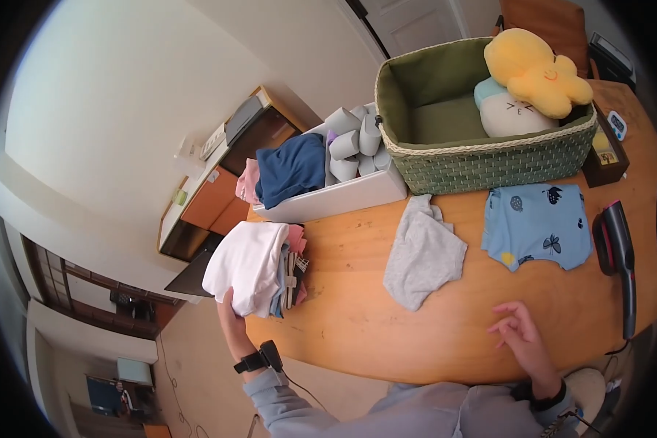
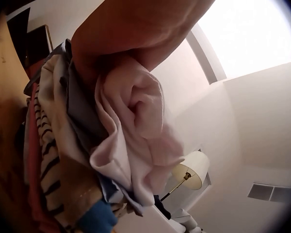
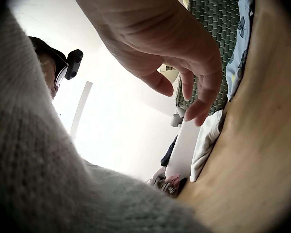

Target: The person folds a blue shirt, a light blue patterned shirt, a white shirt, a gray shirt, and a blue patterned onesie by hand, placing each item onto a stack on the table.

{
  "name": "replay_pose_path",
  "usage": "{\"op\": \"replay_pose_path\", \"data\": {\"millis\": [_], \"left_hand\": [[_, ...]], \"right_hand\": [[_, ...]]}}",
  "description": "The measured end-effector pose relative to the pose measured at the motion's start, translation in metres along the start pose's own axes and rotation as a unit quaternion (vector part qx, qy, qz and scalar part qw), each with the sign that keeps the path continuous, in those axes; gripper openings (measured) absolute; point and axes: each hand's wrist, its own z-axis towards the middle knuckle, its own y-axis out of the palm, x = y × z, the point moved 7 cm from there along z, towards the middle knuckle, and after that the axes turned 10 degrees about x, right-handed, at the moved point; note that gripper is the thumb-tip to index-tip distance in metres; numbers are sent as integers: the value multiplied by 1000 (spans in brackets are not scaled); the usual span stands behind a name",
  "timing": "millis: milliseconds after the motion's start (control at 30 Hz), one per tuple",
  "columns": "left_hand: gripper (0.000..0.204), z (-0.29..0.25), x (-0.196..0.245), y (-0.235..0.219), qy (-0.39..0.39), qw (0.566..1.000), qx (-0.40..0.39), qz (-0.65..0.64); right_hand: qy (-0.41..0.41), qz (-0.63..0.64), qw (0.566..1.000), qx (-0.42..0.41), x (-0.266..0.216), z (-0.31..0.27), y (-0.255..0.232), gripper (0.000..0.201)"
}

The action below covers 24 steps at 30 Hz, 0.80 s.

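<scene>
At the left end of the wooden table (image 1: 343, 328), a folded white garment (image 1: 244, 255) lies on top of a stack of folded clothes (image 1: 293, 274). My left hand (image 1: 230, 315) holds its near edge, thumb on the cloth and other fingers hidden beneath. The left wrist view shows that white cloth (image 2: 136, 107) bunched in soft folds beside the striped and tan layers. My right hand (image 1: 522, 339) hovers over the table's near side, fingers loosely bent and holding nothing. Beyond it lie a light grey garment (image 1: 425, 255) and blue shorts (image 1: 539, 226) with an animal print.
A white box (image 1: 343, 197) with rolled grey items and a navy folded cloth (image 1: 292, 171) stands behind. Beside it is a green woven basket (image 1: 489, 168) with plush toys (image 1: 540, 73). A black corded appliance (image 1: 620, 248) lies at the right edge.
</scene>
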Motion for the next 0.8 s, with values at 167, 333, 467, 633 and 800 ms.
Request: {"op": "replay_pose_path", "data": {"millis": [167, 333, 467, 633, 800], "left_hand": [[61, -44, 31, -11, 124, 966, 191, 124], [63, -80, 95, 34, 492, 753, 221, 377], [59, -113, 110, 85, 566, 679, 199, 423], [55, -15, 17, 70, 421, 645, 0, 638], [52, -8, 8, 70, 361, 701, -78, 610]], "right_hand": [[7, -10, 1000, -12, -3, 0, -1, 26], [14, -29, 999, -17, 0, 1, 0, 26], [-3, -24, 999, -27, 1, -1, 4, 26], [-3, -14, 1000, -22, -2, -7, 0, 25], [-27, -9, 999, -32, 4, -7, -5, 25]]}}
